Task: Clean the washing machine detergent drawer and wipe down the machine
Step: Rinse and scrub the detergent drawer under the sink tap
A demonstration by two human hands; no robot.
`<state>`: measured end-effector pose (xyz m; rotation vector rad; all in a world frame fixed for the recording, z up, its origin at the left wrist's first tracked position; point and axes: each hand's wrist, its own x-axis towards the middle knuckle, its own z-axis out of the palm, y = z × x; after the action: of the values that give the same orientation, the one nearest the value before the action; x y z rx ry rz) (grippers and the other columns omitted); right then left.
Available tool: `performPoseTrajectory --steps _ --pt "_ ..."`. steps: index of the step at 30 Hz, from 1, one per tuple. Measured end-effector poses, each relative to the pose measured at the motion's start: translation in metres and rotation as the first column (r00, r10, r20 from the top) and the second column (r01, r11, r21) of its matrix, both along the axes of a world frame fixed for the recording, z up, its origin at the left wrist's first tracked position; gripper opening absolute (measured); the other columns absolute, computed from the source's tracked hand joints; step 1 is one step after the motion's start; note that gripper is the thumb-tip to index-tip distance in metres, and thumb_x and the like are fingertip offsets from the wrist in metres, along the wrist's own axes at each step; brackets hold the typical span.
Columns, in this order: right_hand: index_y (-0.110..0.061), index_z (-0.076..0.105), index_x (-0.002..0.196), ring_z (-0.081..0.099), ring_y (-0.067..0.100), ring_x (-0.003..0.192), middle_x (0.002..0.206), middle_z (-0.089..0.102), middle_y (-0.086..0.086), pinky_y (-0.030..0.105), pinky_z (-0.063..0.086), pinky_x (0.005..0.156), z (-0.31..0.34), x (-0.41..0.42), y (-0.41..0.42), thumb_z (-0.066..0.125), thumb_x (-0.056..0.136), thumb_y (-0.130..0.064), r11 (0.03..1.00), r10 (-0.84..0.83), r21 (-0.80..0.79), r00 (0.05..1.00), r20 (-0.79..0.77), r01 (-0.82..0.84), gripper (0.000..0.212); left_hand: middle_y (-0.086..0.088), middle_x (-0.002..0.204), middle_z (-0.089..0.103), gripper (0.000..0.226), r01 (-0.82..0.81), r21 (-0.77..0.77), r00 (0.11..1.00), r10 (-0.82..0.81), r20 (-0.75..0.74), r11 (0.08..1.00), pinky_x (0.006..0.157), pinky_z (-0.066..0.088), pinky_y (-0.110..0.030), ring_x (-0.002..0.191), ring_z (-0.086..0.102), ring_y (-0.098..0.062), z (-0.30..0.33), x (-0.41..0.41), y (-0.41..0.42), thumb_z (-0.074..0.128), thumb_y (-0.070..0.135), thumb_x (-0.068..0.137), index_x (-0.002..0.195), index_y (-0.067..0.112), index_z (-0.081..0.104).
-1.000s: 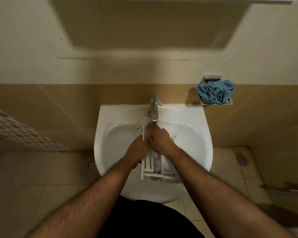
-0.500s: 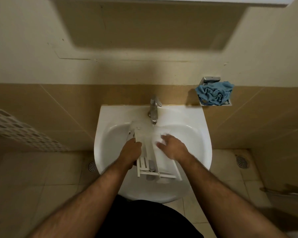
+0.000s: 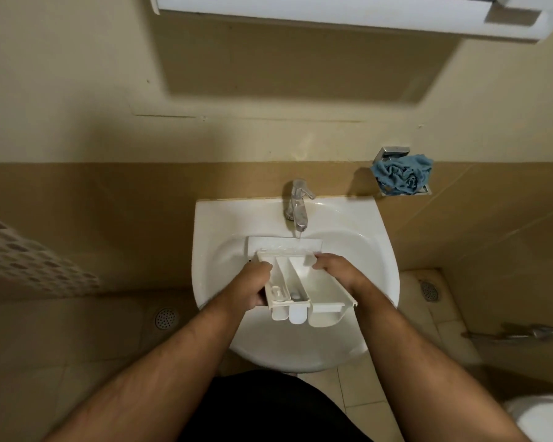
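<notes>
White plastic drawer: the detergent drawer (image 3: 304,282) is held over the bowl of the sink (image 3: 377,282), open side up, its front panel toward 12 o'clock under the tap, its rear end toward 6 o'clock.
Compartments: three long channels run front to back; the left one carries a small insert near its rear end.
Water: a thin stream falls from the tap (image 3: 297,205) onto the front edge of the drawer at 12 o'clock.
Left hand: the left hand (image 3: 253,287) grips the drawer's left wall at 9 o'clock, fingers curled over the rim and knuckles up.
Right hand: the right hand (image 3: 339,272) holds the right wall at 3 o'clock, fingers curled over the rim near the front corner; how the thumb lies, I cannot tell.
Sink: white ceramic, fixed to a tan tiled wall, the tap at its 12 o'clock rim.
Blue cloth: a crumpled blue cloth (image 3: 403,175) sits in a metal wall holder (image 3: 393,151) at 2 o'clock from the sink, well apart from the drawer.
Cabinet: a white cabinet (image 3: 332,11) hangs above at 12 o'clock.
Floor: two round drains, one (image 3: 166,319) at 8 o'clock of the sink, another (image 3: 428,290) at 4 o'clock.
Basket: a pale perforated basket (image 3: 29,260) lies at 9 o'clock, at the left edge.
</notes>
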<state>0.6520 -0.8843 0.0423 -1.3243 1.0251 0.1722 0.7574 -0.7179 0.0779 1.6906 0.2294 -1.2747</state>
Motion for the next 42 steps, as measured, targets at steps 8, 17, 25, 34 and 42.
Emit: performPoseTrajectory --steps 8,17,25,34,42 --pt "-0.010 0.058 0.110 0.055 0.031 0.084 0.093 0.056 0.015 0.037 0.044 0.075 0.003 -0.005 0.028 0.055 0.085 -0.025 0.941 -0.170 0.309 0.983 0.075 0.139 0.029 0.002 0.050 0.067 0.028 -0.034 -0.076 0.995 0.027 -0.091 0.997 0.034 0.048 -0.029 0.042 0.065 -0.013 0.002 0.012 0.019 0.034 0.005 0.099 0.087 0.015 0.057" --pt "-0.012 0.065 0.099 0.063 0.021 0.067 0.079 0.066 0.007 0.028 0.049 0.060 0.002 0.005 0.027 0.050 0.092 -0.029 0.909 -0.197 0.389 0.976 0.089 0.147 0.024 -0.004 0.062 0.067 0.025 -0.121 -0.065 0.986 0.112 -0.128 0.991 0.039 0.052 -0.033 0.054 0.065 -0.017 0.007 0.020 0.024 0.039 0.003 0.098 0.084 0.011 0.057" --pt "-0.025 0.067 0.093 0.066 0.016 0.067 0.073 0.072 -0.004 0.029 0.049 0.064 0.001 0.014 0.013 0.049 0.098 -0.038 0.973 -0.109 0.213 0.988 0.107 0.085 0.023 -0.015 0.083 0.060 0.016 -0.199 -0.048 0.967 0.188 -0.170 0.979 0.045 0.053 -0.041 0.067 0.063 -0.025 0.002 0.018 0.015 0.042 0.003 0.097 0.088 0.003 0.055" --pt "-0.022 0.063 0.078 0.060 0.019 0.067 0.063 0.065 -0.003 0.030 0.045 0.065 -0.002 -0.007 -0.008 0.051 0.095 -0.035 0.985 -0.100 0.150 0.993 0.061 0.089 0.024 -0.017 0.092 0.066 0.028 -0.127 0.006 0.981 0.126 -0.148 0.992 0.043 0.055 -0.035 0.064 0.069 -0.027 -0.009 0.004 -0.007 0.043 0.003 0.094 0.116 0.002 0.060" --pt "-0.018 0.063 0.083 0.058 0.020 0.066 0.072 0.063 0.002 0.032 0.043 0.065 0.005 -0.027 -0.024 0.048 0.098 -0.028 0.965 -0.208 0.190 0.968 0.140 0.180 0.024 -0.015 0.092 0.064 0.028 -0.101 -0.040 0.982 0.093 -0.166 0.994 0.044 0.055 -0.036 0.070 0.066 -0.025 -0.003 -0.010 -0.035 0.040 0.006 0.098 0.117 0.001 0.060"
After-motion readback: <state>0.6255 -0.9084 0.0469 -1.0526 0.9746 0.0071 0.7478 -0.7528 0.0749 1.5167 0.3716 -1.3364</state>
